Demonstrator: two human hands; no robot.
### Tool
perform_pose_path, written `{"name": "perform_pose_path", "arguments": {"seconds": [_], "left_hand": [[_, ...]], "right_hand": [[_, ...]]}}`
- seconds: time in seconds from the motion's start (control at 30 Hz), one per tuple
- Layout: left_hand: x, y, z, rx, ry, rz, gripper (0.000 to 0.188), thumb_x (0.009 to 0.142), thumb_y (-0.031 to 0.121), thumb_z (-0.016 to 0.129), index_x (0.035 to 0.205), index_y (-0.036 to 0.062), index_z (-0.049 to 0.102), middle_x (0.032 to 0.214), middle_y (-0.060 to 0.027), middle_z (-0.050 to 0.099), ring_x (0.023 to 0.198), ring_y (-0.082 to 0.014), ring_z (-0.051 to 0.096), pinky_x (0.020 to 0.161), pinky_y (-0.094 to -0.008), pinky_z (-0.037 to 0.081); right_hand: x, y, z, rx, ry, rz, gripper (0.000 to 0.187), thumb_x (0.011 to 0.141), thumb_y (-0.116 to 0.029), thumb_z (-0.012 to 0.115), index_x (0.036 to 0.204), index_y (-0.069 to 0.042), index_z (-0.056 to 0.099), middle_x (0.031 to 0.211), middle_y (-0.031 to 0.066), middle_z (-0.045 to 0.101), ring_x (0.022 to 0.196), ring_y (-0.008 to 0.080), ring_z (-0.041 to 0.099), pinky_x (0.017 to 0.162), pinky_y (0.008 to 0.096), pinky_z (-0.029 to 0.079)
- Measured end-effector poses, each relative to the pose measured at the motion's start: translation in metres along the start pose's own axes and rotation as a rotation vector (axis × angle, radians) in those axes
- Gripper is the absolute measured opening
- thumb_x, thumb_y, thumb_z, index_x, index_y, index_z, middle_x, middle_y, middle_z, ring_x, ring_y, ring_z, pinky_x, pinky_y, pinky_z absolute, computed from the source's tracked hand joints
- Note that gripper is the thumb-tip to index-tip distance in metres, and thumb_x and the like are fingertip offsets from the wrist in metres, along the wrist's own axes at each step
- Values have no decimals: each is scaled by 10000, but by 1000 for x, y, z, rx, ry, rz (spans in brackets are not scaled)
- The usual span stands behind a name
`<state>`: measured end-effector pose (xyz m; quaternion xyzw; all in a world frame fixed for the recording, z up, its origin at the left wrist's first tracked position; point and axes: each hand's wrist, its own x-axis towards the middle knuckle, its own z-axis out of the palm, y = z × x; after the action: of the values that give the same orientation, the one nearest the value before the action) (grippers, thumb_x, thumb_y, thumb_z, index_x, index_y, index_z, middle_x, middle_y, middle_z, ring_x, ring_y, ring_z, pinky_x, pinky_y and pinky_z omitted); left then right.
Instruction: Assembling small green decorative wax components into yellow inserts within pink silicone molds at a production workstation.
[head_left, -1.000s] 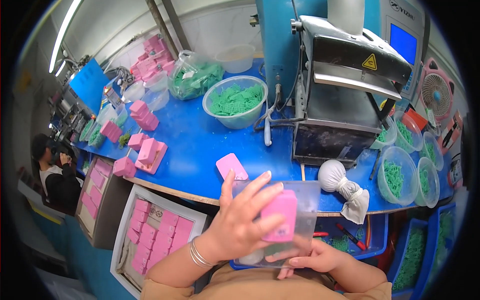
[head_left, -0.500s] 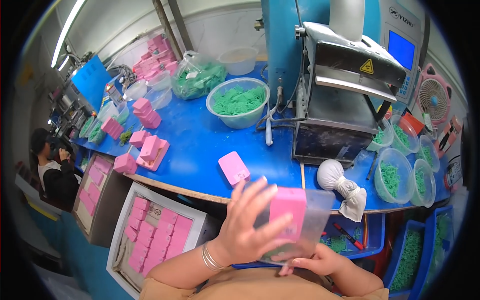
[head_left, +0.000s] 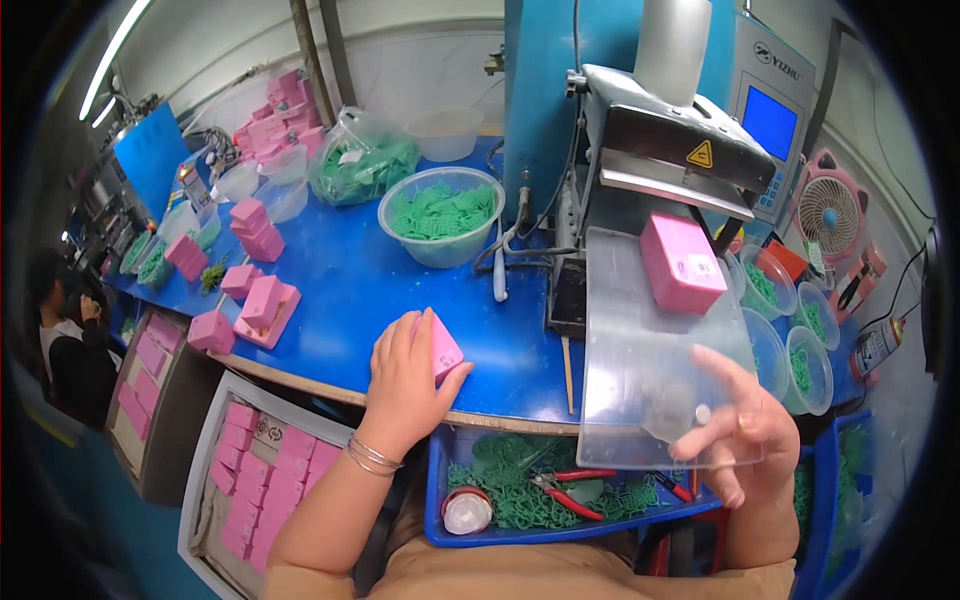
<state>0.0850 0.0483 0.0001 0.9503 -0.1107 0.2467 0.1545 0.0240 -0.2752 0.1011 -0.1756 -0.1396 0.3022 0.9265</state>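
Observation:
My left hand [head_left: 405, 385] is closed over a pink block [head_left: 444, 350] near the front edge of the blue table, its thumb along the block's right side. At the lower edge of a clear flat plate [head_left: 630, 350] is my right hand [head_left: 745, 425], gripping it; some fingers show through or against the plate. A second pink block [head_left: 683, 262] with a small pale label rests at the plate's far end. That end is in front of the press [head_left: 680, 140], partly covering its lower part.
A bowl of green pieces [head_left: 440, 258] stands mid-table; pink blocks [head_left: 263, 300] sit at left. Below the edge, a blue tray [head_left: 437, 490] contains green scraps and red-handled pliers [head_left: 572, 498]. A white box [head_left: 205, 480] of pink blocks is at lower left. Round tubs [head_left: 815, 365] stand right.
The clear plate with its pink block has gone from in front of me up and right to the press, in my right hand. My left hand has left the plate and taken hold of the table block.

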Motion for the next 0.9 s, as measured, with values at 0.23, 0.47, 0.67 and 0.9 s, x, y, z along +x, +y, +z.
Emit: {"name": "perform_pose_path", "arguments": {"seconds": [0.23, 0.47, 0.67, 0.9], "left_hand": [[3, 12, -5, 63, 18, -53, 748, 734, 304, 693, 1286, -74, 360, 1294, -242, 391, 1174, -393, 372, 991, -457, 293], [0, 9, -11, -27, -45, -166, 784, 711, 319, 707, 1292, -74, 357, 1280, -237, 393, 1155, -378, 379, 960, -447, 315], [-6, -5, -5, -71, 18, -117, 838, 683, 386, 734, 1274, -87, 374, 1175, -232, 472, 1030, -377, 473, 898, -435, 370], [-71, -22, -13, -181, 427, 297, 720, 595, 299, 743, 1202, 10, 484, 1130, -143, 497, 979, -304, 509, 851, -408, 400]], "right_hand": [[40, -32, -15, -178, 82, -116, 599, 885, -67, 324, 1401, 38, 39, 1130, 438, 448, 695, 345, 665, 627, 355, 579], [59, -31, -18, -604, 636, -387, 380, 962, -203, 379, 1239, 56, 403, 948, 265, 606, 563, 234, 628, 515, 270, 523], [59, -43, -58, -864, 482, -360, 364, 988, -298, 369, 803, -42, 550, 487, 4, 474, 304, 76, 347, 319, 193, 287], [25, -80, -87, -976, 481, -530, 265, 981, -230, 395, 1099, -4, 465, 620, -11, 425, 359, 26, 285, 353, 153, 223]]}}
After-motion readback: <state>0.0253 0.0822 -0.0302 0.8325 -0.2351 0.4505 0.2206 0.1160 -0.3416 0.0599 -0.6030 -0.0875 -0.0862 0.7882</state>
